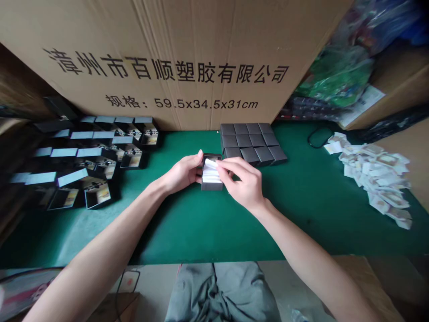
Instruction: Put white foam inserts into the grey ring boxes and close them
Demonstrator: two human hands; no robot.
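Left hand [185, 173] clamps fingers on small dark box [212, 184] near bench's [174, 228] middle; right hand's [246, 182] fingers pinch white insert [212, 170].

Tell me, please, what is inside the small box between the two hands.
White material fills most of the small box; anything beneath it is covered, and the right hand hides part of one side.

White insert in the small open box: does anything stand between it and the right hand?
Nothing visible does: the fingers of the right hand are at the white insert. The left hand holds the open box from the opposite side.
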